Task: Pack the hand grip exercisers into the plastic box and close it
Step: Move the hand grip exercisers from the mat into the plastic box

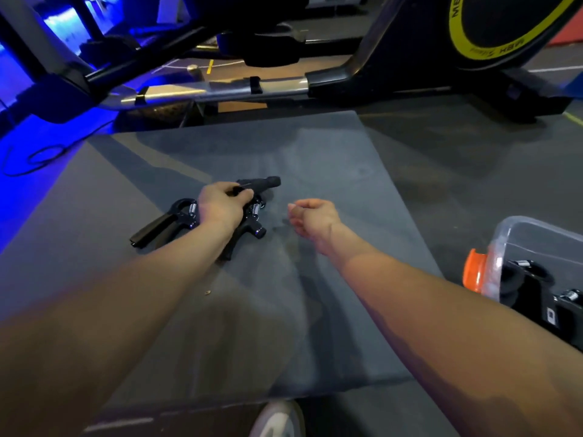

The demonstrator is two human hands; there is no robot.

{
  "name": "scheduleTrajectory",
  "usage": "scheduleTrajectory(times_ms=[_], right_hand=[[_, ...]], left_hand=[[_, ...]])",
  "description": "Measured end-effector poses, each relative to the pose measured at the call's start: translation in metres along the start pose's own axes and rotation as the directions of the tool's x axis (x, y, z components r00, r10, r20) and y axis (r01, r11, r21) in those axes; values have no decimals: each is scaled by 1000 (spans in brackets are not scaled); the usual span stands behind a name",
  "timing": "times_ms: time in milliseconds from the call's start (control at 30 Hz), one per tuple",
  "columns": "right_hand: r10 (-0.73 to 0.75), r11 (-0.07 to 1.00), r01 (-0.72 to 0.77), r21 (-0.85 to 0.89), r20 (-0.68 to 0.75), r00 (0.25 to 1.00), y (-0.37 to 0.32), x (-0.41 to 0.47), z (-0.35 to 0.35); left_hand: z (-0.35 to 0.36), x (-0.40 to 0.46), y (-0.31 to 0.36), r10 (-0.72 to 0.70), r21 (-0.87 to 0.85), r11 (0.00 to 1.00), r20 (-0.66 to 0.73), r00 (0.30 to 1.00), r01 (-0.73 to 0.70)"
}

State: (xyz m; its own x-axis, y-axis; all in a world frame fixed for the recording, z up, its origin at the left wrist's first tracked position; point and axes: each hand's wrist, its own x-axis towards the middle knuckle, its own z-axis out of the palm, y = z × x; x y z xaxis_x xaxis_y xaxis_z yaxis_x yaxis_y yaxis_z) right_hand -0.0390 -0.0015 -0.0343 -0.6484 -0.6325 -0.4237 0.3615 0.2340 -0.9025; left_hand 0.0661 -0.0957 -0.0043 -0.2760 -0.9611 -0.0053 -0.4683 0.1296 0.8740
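Three black hand grip exercisers lie on a grey mat (331, 159). My left hand (222, 206) is closed around the handle of one exerciser (262, 183) at the far end of the group. A second exerciser (249, 227) lies partly under my wrist. A third exerciser (167, 220) rests to the left, apart from my hand. My right hand (312, 217) hovers to the right of them, fingers loosely curled, holding nothing. The clear plastic box (536, 234) with an orange latch (474, 269) stands at the right edge, with black exercisers (533, 288) inside.
An exercise bike with a yellow-ringed flywheel (492, 36) and a chrome base rail (220, 89) stands beyond the mat. A black cable (34, 159) loops on the blue-lit floor at left. My shoe (277, 419) shows at the bottom edge.
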Motion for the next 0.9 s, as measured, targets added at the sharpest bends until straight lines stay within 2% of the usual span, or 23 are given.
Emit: scheduleTrajectory(times_ms=[167, 333, 500, 633, 700, 767, 833, 900], right_hand=[[80, 973, -79, 218, 3, 997, -19, -9, -13], [101, 891, -50, 450, -90, 991, -32, -20, -43], [97, 936, -26, 351, -189, 977, -46, -35, -99], [35, 965, 34, 258, -259, 965, -54, -58, -153], [4, 975, 57, 213, -274, 962, -53, -72, -181], [-25, 980, 69, 187, -229, 973, -52, -88, -206], [-59, 982, 90, 169, -182, 981, -51, -105, -230], [-100, 981, 131, 146, -205, 974, -50, -120, -254]], left_hand=[[20, -28, 21, 193, -29, 981, 128, 973, -191], [47, -61, 42, 359, -55, 931, 308, 881, -360], [72, -89, 64, 406, -78, 905, 454, 793, -419], [91, -103, 89, 541, 25, 809, 356, 762, -587], [105, -109, 98, 495, 103, 822, 354, 793, -560], [121, -119, 104, 385, 159, 849, 468, 795, -505], [136, -137, 110, 315, 121, 869, 612, 726, -479], [150, -158, 118, 285, 10, 915, 693, 662, -404]])
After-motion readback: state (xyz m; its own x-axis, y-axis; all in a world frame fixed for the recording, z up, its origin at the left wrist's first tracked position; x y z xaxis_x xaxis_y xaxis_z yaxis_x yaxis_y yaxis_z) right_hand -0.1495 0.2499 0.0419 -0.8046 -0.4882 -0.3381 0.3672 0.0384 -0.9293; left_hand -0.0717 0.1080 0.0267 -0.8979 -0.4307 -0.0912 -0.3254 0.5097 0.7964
